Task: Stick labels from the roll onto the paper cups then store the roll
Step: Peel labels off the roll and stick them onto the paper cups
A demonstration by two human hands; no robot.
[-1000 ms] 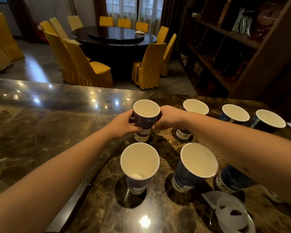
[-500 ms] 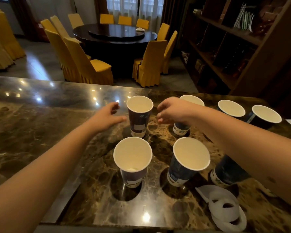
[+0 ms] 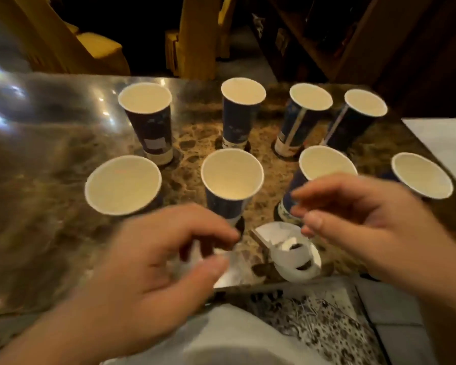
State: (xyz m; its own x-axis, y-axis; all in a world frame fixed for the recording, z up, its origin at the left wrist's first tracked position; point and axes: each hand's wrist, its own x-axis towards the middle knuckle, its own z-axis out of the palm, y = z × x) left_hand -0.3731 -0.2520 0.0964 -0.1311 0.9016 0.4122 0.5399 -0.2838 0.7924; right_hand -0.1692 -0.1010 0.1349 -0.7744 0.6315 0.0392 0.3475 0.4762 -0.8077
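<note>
Several dark blue paper cups stand upright in two rows on the marble counter [image 3: 37, 180]. The back-left cup [image 3: 149, 119] shows a pale label low on its side. The white label roll [image 3: 295, 259] lies near the counter's front edge, its loose strip trailing left. My left hand [image 3: 163, 264] hovers with curled fingers over the strip's end; blur hides whether it pinches it. My right hand [image 3: 358, 222] hangs just right of and above the roll, fingers loosely curled, holding nothing. The front-middle cup [image 3: 232, 175] stands just beyond both hands.
The counter's front edge [image 3: 274, 284] runs just under the roll, with patterned floor [image 3: 316, 327] below. A white surface [image 3: 445, 146] adjoins the counter at the right. Yellow chairs [image 3: 98, 48] and a dark wooden shelf [image 3: 327, 35] stand beyond.
Both hands let go of the back-left cup, left it standing, and drew back toward me to the label roll. My view tilted down.
</note>
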